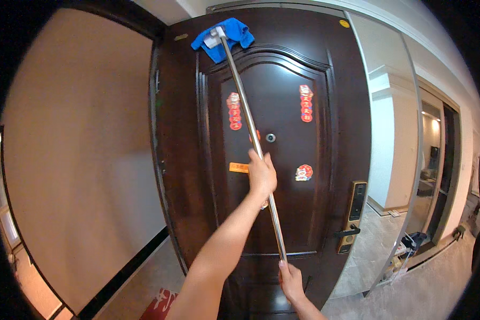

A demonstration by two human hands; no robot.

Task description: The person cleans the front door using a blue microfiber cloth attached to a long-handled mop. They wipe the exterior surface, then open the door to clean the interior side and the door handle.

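Observation:
A long metal mop pole (244,98) runs diagonally up across a dark brown panelled door (282,224). Midway along it, my left hand (262,175) is closed around the pole. Lower down, near the pole's bottom end, my right hand (292,280) grips it too. At the top, a blue cloth (239,31) is draped over the mop head (215,38) and lies against the upper left of the door. My left hand and the pole partly hide an orange sticker and another small sticker behind them.
Red stickers (306,104) and a peephole (271,137) are on the door. A handle with a bronze lock plate (352,218) sits at its right edge. Left stands a beige wall (90,133); right, a tall mirror-like panel (389,149). A red mat (159,304) lies on the floor.

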